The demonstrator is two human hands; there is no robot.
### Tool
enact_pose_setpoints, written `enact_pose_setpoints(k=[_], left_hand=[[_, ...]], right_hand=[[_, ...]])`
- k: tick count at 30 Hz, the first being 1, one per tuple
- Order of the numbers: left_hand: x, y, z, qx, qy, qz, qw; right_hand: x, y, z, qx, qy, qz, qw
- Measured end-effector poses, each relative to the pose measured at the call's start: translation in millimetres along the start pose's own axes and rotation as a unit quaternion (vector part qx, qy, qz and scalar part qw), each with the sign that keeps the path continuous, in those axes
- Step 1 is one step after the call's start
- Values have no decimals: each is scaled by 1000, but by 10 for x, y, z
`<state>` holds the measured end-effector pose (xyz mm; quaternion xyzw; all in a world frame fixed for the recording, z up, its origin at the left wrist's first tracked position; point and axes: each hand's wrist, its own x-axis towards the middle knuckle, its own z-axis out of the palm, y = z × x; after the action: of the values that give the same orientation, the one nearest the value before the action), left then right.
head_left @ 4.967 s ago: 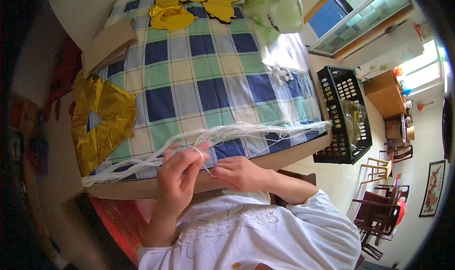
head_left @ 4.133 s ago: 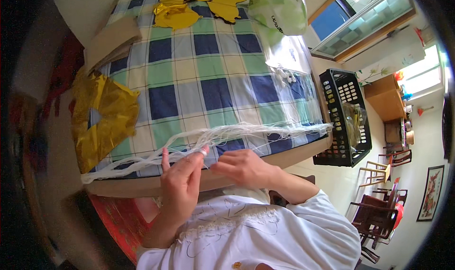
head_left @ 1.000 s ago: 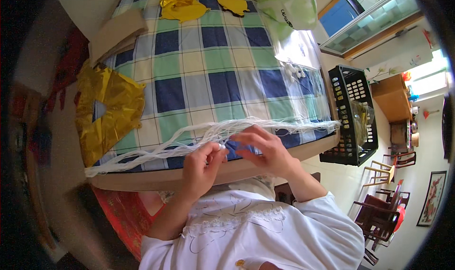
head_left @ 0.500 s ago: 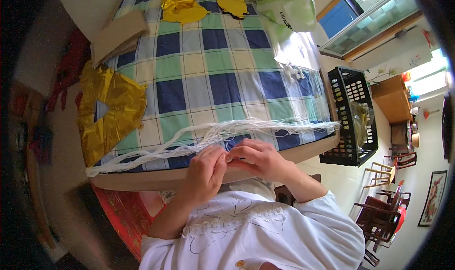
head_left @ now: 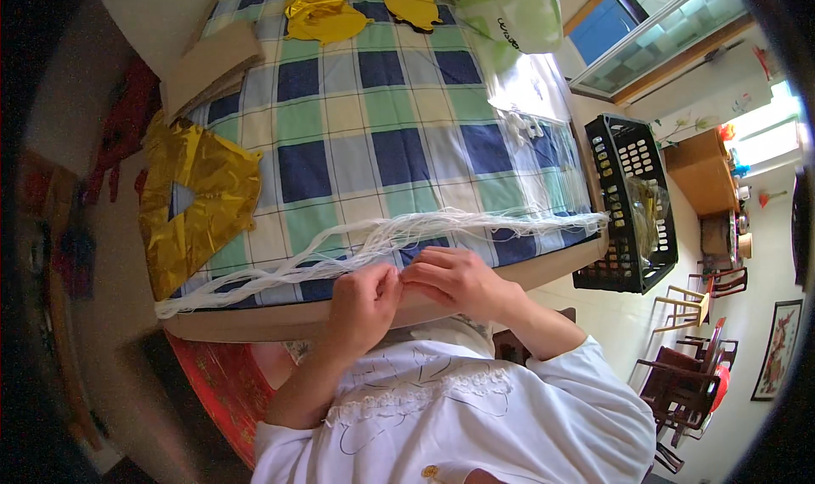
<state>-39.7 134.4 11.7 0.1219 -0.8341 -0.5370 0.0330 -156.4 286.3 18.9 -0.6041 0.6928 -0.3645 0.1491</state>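
Both hands meet at the near edge of the table, fingertips touching. My left hand [head_left: 367, 304] is closed, its thumb and fingers pressed together. My right hand [head_left: 463, 284] bends its fingers down in a pinch against the left one. Whatever lies between the fingertips is hidden or too small to name. Just beyond them a long, loose bundle of white strings [head_left: 407, 227] stretches along the table's near side, from the left corner to the right edge. A flat gold foil balloon [head_left: 216, 182] rests at the left.
A checked cloth [head_left: 340, 110] covers the table. Cardboard [head_left: 212, 64] lies at its left side, more gold foil balloons [head_left: 327, 19] at the far end. A green-and-white plastic bag [head_left: 514, 13] sits far right. Beside the right edge stands a black plastic crate [head_left: 607, 267]; chairs [head_left: 679, 374] are farther off.
My fingertips have drawn closer together, and the small gap between the hands has closed. My right fingers now bend further over. The strings and foil lie as before.
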Motion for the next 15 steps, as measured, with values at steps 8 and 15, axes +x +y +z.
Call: enact_pose_setpoints(k=[8, 15], left_hand=[[49, 58, 81, 26, 74, 17, 997], [65, 56, 129, 17, 98, 18, 995]], right_hand=[[-13, 23, 118, 64, 70, 30, 995], [20, -39, 90, 121, 89, 100, 984]])
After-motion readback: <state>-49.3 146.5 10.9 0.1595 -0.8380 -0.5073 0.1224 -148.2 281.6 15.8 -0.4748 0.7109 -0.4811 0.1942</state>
